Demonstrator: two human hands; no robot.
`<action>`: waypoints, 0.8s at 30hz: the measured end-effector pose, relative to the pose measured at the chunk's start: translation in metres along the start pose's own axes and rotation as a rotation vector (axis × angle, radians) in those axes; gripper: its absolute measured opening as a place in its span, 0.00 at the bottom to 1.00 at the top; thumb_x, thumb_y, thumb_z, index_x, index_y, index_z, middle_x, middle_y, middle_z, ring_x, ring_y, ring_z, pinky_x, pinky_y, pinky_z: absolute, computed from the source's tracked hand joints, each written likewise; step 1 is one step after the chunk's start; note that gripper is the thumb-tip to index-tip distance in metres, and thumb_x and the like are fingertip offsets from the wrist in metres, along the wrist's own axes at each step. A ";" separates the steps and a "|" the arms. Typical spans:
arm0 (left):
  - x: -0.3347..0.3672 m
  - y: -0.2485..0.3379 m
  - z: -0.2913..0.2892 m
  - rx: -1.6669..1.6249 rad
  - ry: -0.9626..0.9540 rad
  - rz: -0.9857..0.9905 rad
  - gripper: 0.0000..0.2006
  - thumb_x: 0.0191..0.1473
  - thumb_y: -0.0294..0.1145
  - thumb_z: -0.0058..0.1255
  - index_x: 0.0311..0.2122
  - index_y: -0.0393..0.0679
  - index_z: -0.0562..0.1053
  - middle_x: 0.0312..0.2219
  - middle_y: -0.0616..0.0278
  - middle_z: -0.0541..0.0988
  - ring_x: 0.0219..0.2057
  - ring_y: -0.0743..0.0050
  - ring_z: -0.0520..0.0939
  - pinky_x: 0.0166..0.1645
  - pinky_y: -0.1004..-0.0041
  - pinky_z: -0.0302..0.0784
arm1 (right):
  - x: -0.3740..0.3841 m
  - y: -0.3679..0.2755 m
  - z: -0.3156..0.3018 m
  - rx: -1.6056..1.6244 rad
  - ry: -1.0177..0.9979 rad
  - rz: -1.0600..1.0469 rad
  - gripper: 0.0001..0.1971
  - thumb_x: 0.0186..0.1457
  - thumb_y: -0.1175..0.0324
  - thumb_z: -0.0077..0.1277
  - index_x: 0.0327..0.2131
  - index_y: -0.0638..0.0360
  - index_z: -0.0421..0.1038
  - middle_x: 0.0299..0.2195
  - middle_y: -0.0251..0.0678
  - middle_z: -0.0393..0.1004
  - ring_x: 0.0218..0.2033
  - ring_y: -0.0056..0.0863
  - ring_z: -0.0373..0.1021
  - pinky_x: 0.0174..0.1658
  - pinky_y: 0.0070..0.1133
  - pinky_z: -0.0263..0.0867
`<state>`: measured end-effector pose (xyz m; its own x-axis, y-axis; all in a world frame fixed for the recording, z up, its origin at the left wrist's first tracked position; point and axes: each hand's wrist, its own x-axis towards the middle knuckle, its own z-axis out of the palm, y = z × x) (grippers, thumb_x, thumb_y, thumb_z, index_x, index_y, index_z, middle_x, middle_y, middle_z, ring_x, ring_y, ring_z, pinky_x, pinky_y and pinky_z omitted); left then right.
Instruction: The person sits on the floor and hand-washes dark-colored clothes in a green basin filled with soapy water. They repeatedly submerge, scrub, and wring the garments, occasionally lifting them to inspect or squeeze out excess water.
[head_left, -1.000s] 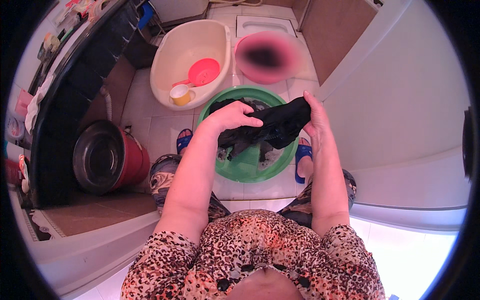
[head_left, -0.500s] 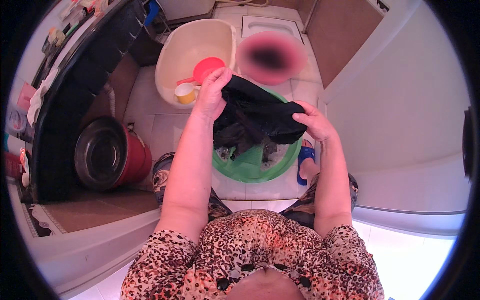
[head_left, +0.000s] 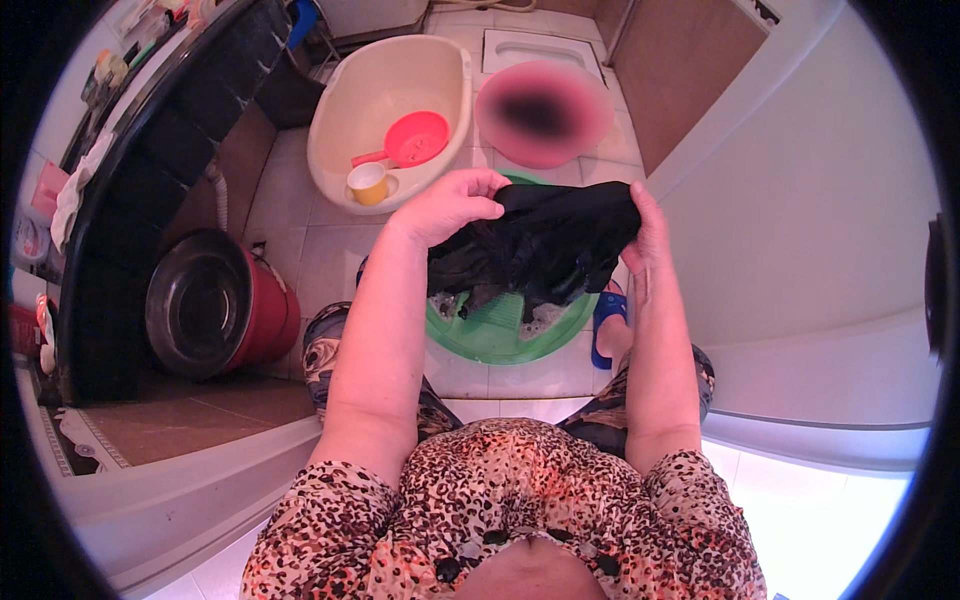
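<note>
A wet-looking black garment [head_left: 555, 235] is stretched between my two hands above a green basin [head_left: 490, 345]. My left hand [head_left: 455, 208] pinches its upper left edge between thumb and fingers. At the upper right corner, my right hand [head_left: 648, 232] grips the cloth, its fingers partly behind it. The lower part of the garment hangs down over the basin, where foamy water and a ribbed green washboard surface [head_left: 497, 315] show beneath. The kind of garment cannot be made out.
A cream tub [head_left: 335, 130] ahead holds a red dipper [head_left: 417, 138] and a yellow cup [head_left: 367, 186]. Beside it stands a pink basin [head_left: 550, 150] with a blurred dark content. At left, a black basin [head_left: 200, 305] leans against a red bucket [head_left: 270, 315]. A white panel [head_left: 800, 220] closes the right side.
My left hand has moved right and slightly down along the cloth's edge. My right hand has shifted a little right and turned upright, and the garment's top edge is now nearly level.
</note>
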<state>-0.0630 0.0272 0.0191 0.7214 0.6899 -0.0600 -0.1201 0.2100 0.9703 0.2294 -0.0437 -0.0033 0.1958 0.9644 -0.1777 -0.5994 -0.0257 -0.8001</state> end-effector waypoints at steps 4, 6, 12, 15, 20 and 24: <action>0.005 0.000 0.003 0.323 0.276 0.026 0.07 0.46 0.24 0.58 0.33 0.39 0.74 0.28 0.67 0.78 0.32 0.79 0.77 0.41 0.75 0.74 | 0.005 -0.001 -0.006 -0.040 -0.021 -0.026 0.16 0.53 0.57 0.57 0.37 0.61 0.73 0.33 0.38 0.77 0.35 0.29 0.74 0.41 0.28 0.70; 0.012 -0.007 -0.003 0.561 0.520 0.070 0.06 0.46 0.24 0.59 0.30 0.39 0.74 0.25 0.65 0.78 0.30 0.77 0.78 0.38 0.73 0.75 | -0.001 0.004 0.003 -0.107 -0.078 -0.023 0.15 0.53 0.58 0.57 0.37 0.60 0.73 0.32 0.36 0.77 0.34 0.27 0.74 0.41 0.26 0.70; 0.018 -0.021 0.009 1.362 0.893 0.079 0.06 0.50 0.30 0.54 0.32 0.40 0.75 0.26 0.46 0.79 0.31 0.48 0.81 0.38 0.57 0.76 | -0.014 0.021 0.022 -0.368 -0.167 0.044 0.14 0.54 0.61 0.57 0.38 0.62 0.75 0.32 0.31 0.77 0.32 0.20 0.72 0.37 0.20 0.68; 0.011 -0.025 0.002 1.472 0.648 -0.219 0.08 0.52 0.33 0.51 0.35 0.42 0.76 0.30 0.45 0.79 0.36 0.44 0.80 0.41 0.53 0.75 | -0.013 0.023 0.022 -0.462 -0.134 0.048 0.14 0.54 0.61 0.58 0.37 0.62 0.75 0.31 0.30 0.77 0.31 0.19 0.71 0.36 0.19 0.67; 0.008 -0.023 -0.012 1.397 0.573 -0.236 0.09 0.53 0.32 0.50 0.39 0.42 0.76 0.30 0.48 0.80 0.29 0.49 0.82 0.36 0.57 0.77 | -0.014 0.008 0.021 -0.793 -0.114 -0.037 0.11 0.54 0.63 0.57 0.35 0.60 0.75 0.26 0.27 0.75 0.29 0.17 0.69 0.36 0.17 0.65; 0.002 -0.008 -0.010 0.766 0.550 -0.268 0.07 0.55 0.29 0.48 0.38 0.45 0.75 0.21 0.58 0.76 0.16 0.68 0.76 0.22 0.68 0.73 | -0.022 0.000 0.026 -0.944 -0.300 -0.087 0.11 0.52 0.69 0.58 0.39 0.58 0.73 0.29 0.27 0.74 0.32 0.16 0.68 0.37 0.17 0.65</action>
<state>-0.0674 0.0334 0.0090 0.2183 0.9524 -0.2128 0.6163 0.0345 0.7867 0.2049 -0.0585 0.0157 -0.0732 0.9961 -0.0485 0.2971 -0.0246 -0.9545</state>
